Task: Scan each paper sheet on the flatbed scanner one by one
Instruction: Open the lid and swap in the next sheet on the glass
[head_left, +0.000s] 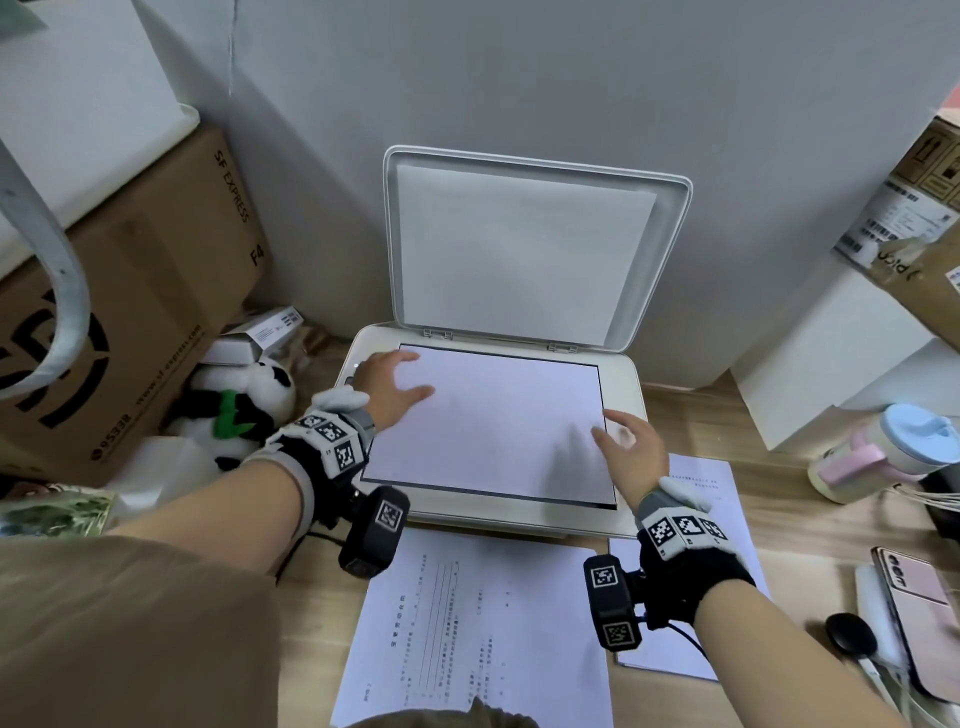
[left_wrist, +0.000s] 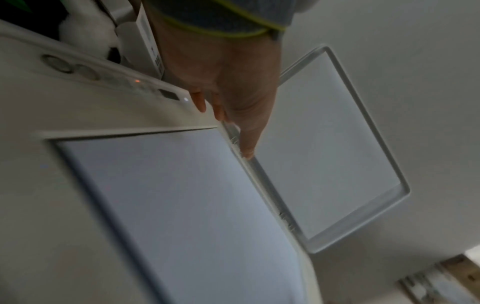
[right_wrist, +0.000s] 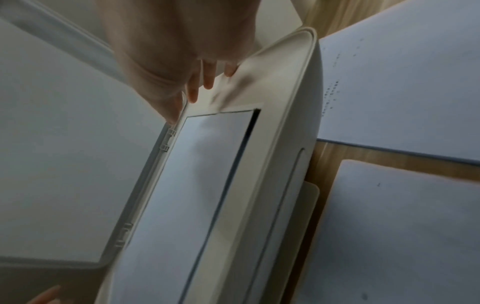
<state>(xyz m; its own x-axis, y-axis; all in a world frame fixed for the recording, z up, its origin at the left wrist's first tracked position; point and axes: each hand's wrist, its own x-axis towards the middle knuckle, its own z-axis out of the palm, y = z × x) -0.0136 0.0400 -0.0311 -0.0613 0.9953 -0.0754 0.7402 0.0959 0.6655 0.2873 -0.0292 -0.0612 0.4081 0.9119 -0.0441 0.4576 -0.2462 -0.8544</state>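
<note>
At the left, the left hand (head_left: 390, 384) is spread flat, fingers straight, over the near-left corner of the paper sheet (head_left: 488, 426), with nothing gripped. The sheet is laid blank side up on the glass of the flatbed scanner (head_left: 626, 387), whose lid (head_left: 670, 260) is raised against the wall. The paper is judged light, limp and easily slid (a corner or free edge is best pinched). At the right edge, the right hand (head_left: 631, 452) is held open with relaxed fingers, holding nothing. Little margin is left around the glass; open room is found in front, where printed sheets (head_left: 483, 629) are lying.
</note>
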